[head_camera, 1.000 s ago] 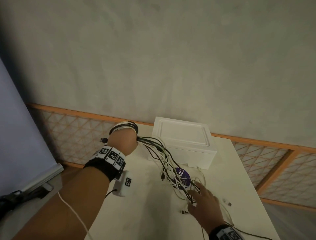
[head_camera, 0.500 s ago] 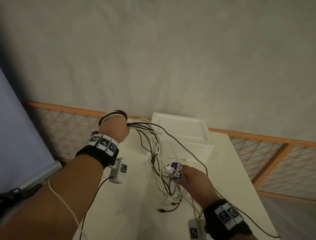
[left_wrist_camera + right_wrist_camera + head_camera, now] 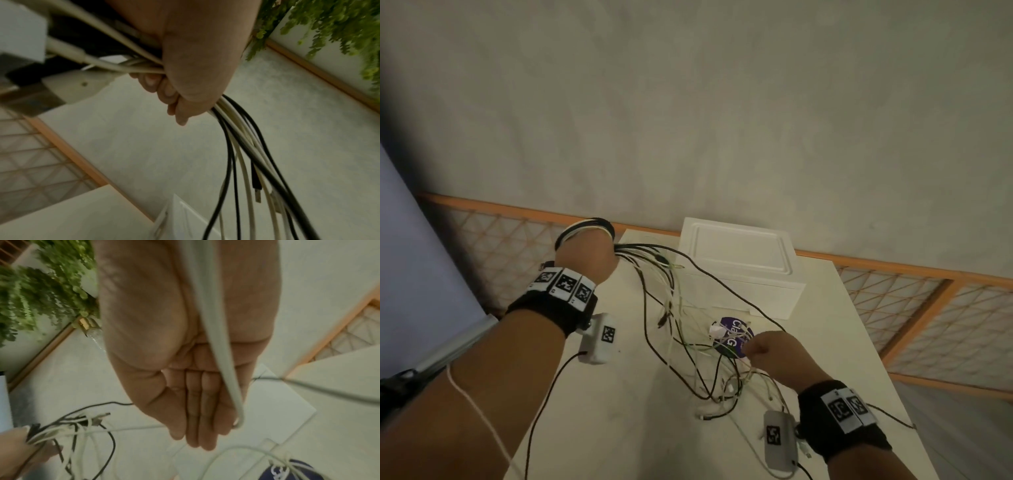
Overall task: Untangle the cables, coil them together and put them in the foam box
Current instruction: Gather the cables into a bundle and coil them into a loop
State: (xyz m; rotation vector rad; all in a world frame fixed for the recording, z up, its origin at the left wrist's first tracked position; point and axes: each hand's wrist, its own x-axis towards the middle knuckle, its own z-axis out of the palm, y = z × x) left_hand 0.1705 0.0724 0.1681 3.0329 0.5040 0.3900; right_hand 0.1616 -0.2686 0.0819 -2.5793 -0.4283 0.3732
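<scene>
Several light, limp cables (image 3: 671, 294) trail from the left hand (image 3: 585, 253), whose fingers clench their looped ends, to a tangle mid-table by the closed foam box (image 3: 739, 260); the right hand (image 3: 774, 353) pinches one strand, best gripped near plugs.

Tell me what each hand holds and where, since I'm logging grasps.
The left hand grips the black and white cables at their coiled part. The right hand pinches a thin white cable mid-length.
</scene>
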